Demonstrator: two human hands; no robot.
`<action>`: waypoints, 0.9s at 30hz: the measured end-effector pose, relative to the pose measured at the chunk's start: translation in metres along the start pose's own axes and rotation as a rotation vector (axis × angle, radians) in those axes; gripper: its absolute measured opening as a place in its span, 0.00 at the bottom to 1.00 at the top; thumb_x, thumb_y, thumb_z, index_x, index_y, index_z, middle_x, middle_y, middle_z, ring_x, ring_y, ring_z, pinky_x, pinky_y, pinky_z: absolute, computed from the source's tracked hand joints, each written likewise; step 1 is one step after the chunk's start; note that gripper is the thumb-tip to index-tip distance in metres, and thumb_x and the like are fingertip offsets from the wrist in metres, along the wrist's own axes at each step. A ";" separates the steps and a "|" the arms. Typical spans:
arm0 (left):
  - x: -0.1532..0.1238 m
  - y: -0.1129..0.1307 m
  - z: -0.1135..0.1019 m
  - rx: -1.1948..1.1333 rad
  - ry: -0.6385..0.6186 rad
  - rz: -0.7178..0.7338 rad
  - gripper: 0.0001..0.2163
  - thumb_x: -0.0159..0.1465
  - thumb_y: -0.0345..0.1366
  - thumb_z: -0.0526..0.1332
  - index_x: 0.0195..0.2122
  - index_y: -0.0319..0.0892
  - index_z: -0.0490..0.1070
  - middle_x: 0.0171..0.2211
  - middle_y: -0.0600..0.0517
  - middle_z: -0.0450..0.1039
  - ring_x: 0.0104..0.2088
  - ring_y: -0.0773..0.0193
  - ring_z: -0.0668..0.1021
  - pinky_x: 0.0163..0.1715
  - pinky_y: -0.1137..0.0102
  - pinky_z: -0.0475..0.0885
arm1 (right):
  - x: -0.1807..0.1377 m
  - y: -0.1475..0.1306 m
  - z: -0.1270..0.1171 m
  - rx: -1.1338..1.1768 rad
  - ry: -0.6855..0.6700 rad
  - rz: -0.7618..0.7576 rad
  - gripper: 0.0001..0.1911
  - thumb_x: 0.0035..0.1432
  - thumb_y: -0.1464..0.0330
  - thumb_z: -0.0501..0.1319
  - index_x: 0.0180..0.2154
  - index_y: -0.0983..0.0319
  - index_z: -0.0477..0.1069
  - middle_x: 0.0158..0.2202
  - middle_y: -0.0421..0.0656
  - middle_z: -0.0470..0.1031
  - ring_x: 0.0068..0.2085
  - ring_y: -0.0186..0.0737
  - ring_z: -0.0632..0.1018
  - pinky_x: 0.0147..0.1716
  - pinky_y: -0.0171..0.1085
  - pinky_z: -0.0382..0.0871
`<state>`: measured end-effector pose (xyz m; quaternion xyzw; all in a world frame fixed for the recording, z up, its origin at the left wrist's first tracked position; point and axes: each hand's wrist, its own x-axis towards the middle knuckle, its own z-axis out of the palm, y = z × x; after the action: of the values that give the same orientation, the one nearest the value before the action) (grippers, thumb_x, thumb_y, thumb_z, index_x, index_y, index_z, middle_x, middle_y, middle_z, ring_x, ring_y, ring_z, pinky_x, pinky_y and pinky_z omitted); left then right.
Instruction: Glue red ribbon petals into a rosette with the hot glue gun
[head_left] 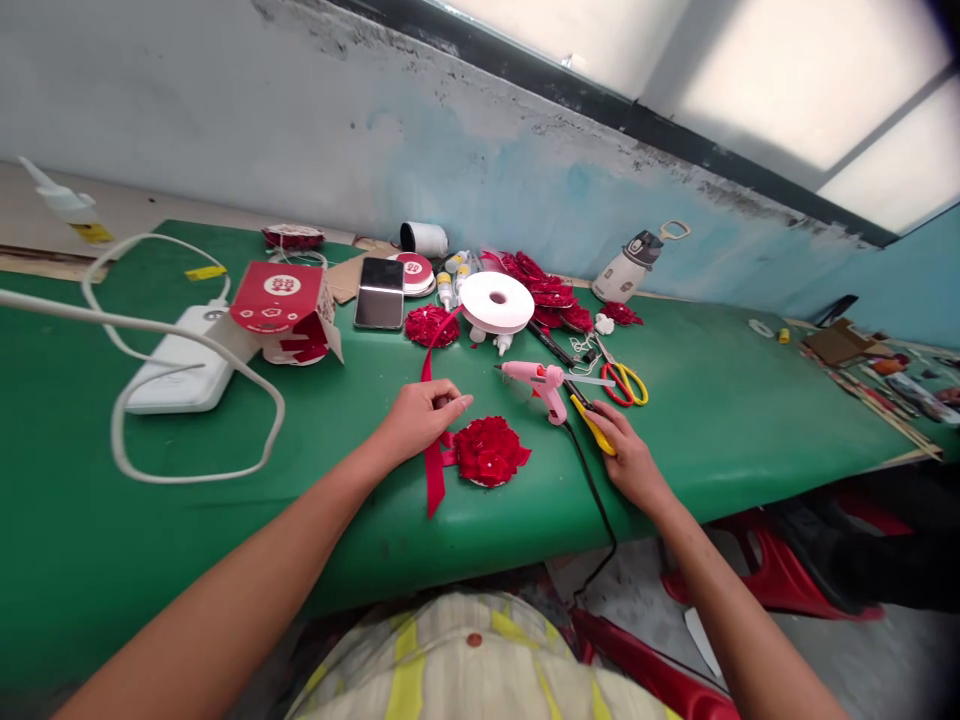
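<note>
Head view, surface: I see a smooth, glossy green cover (pixel 720 390), front edge rolled and rounded.
Flower: red rosette (pixel 489 452), ruffled shiny petals over a white base; lies between the hands, nearer the left.
Ribbon: flat red strip (pixel 433 485) runs from beside the white disc-shaped spool (pixel 496 302) past the left hand; lower end cut at a slant.
Left hand (pixel 421 418): fingers curled, thumb against forefinger; I cannot tell whether they clasp the ribbon.
Right hand (pixel 628 455): fingers wrapped round the yellow handle of a tool (pixel 592 425).
Glue gun: pink plastic (pixel 536 377), translucent stick out its rear; black cord (pixel 600 505) drops over the front edge.
Room: I have broad cover rightward of the right hand; spool and scissors (pixel 628 380) crowd the far side.
</note>
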<state>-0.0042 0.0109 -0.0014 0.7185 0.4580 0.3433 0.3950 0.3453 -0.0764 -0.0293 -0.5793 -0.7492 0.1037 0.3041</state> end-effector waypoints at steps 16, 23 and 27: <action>-0.006 0.009 0.004 -0.160 -0.184 0.038 0.09 0.57 0.32 0.58 0.37 0.39 0.75 0.28 0.51 0.74 0.29 0.65 0.74 0.31 0.70 0.70 | 0.021 -0.143 0.032 0.147 -0.094 -0.171 0.06 0.63 0.73 0.58 0.39 0.58 0.72 0.33 0.44 0.71 0.38 0.44 0.70 0.38 0.44 0.68; -0.004 0.006 0.000 -0.205 -0.154 -0.029 0.09 0.57 0.34 0.59 0.36 0.39 0.75 0.23 0.54 0.71 0.24 0.67 0.72 0.27 0.72 0.68 | 0.039 -0.138 0.037 0.052 -0.280 -0.232 0.06 0.63 0.73 0.57 0.39 0.60 0.72 0.34 0.45 0.70 0.38 0.44 0.68 0.38 0.44 0.68; -0.008 0.010 0.002 -0.211 -0.212 0.006 0.09 0.58 0.34 0.59 0.37 0.39 0.75 0.26 0.52 0.73 0.28 0.66 0.74 0.29 0.71 0.69 | 0.041 -0.139 0.039 0.027 -0.324 -0.266 0.07 0.63 0.73 0.57 0.40 0.59 0.72 0.35 0.46 0.70 0.38 0.44 0.68 0.37 0.44 0.68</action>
<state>-0.0015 -0.0001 0.0057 0.7067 0.3728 0.3128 0.5136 0.2049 -0.0731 0.0241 -0.4469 -0.8567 0.1645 0.1983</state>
